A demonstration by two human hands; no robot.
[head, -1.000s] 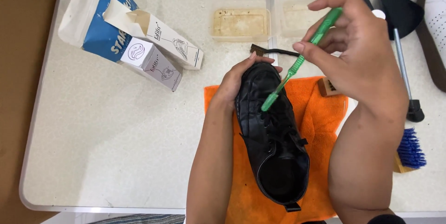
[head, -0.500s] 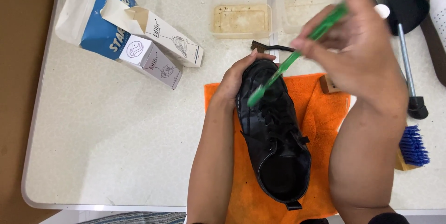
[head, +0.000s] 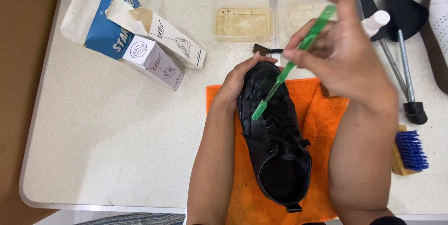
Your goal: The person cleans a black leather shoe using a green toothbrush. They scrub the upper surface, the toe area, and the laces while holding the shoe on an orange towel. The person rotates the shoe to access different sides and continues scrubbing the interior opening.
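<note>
A black lace-up shoe [head: 275,145] lies on an orange cloth [head: 322,122] on the table, toe pointing away from me. My left hand [head: 238,82] grips the shoe's toe from the left side. My right hand [head: 343,47] holds a green toothbrush [head: 291,66] by its handle. The brush slants down to the left, and its bristled head rests on the shoe's upper near the laces.
Two clear plastic tubs [head: 243,21] sit beyond the shoe. A blue-and-white bag [head: 100,19] and two small cartons [head: 156,61] lie at the far left. At the right are black shoe trees [head: 403,43], a white bottle [head: 375,22], a blue-bristled brush [head: 410,152] and a white shoe [head: 438,33].
My right hand has shifted the green toothbrush to the left and down across the shoe's upper. My left hand has stayed on the toe.
</note>
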